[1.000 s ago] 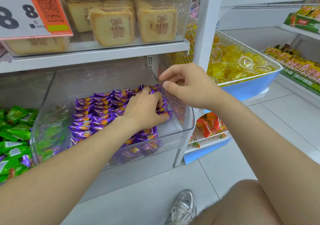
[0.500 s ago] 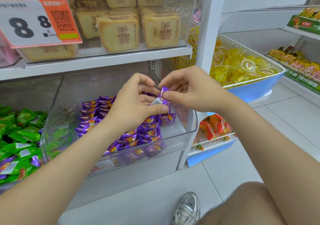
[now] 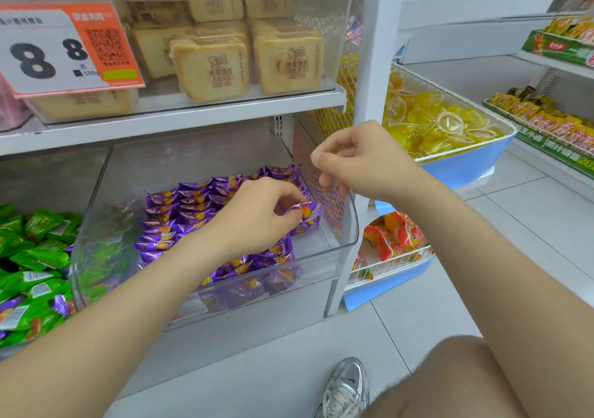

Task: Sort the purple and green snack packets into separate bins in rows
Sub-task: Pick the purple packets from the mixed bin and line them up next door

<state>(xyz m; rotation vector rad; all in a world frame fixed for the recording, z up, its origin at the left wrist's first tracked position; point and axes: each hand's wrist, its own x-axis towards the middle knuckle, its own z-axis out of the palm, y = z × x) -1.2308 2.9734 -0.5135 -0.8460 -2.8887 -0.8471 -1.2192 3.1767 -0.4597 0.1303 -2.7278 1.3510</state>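
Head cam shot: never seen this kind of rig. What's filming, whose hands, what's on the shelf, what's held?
There is no robot here. A person wears one wide-angle camera on the head, looking down at their own two bare hands, and this picture is that view. On the lower shelf stands a clear bin with purple packets laid in rows. Green packets lie heaped to its left, with a few purple ones mixed in. The left hand pinches one purple packet at the right end of the rows. The right hand hovers over the bin's right wall, fingers loosely curled, nothing visible in it.
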